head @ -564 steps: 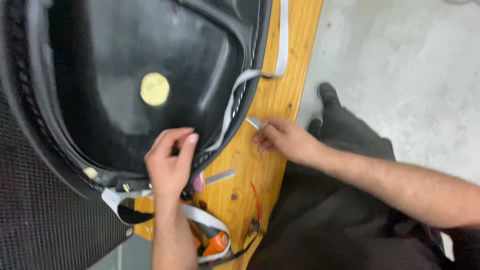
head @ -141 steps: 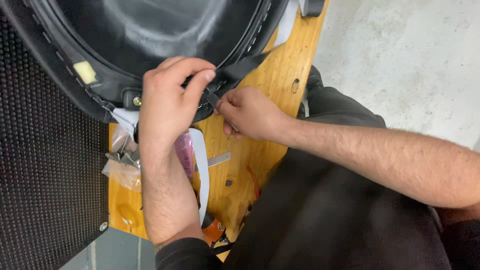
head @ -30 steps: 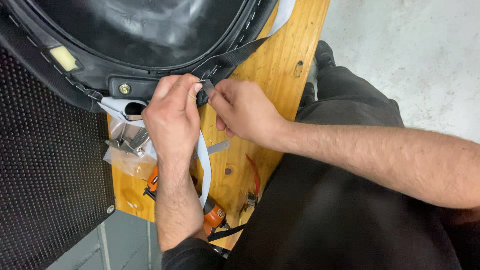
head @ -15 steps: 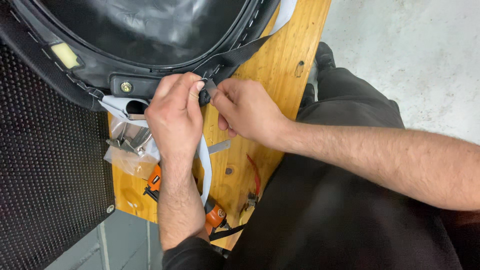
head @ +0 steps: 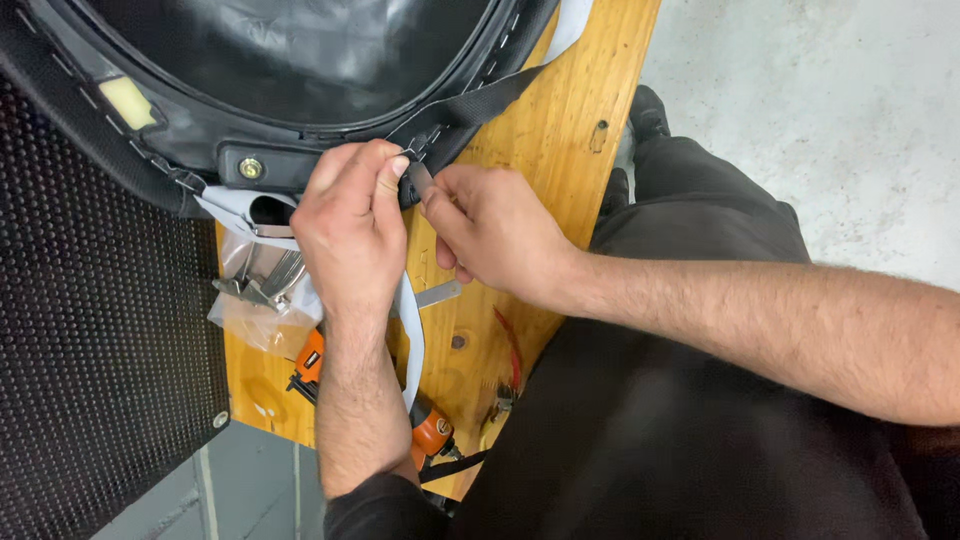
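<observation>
left hand (head: pixel 350 225): slid right along seat edge (head: pixel 300 165) | right hand (head: pixel 490 230): closed in, pinching beside it

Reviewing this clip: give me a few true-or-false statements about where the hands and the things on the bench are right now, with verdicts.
1. Both hands meet at the rim of the black moulded shell. True: the left hand and the right hand pinch at the same spot on its edge.
2. The bench top is bare metal. False: it is yellowish wood.
3. An orange tool lies on the bench beneath the left forearm. True.
4. The right hand holds a hammer. False: its fingers pinch only a small piece at the shell's edge.
5. A black strap runs from the hands up toward the right. True.
</observation>
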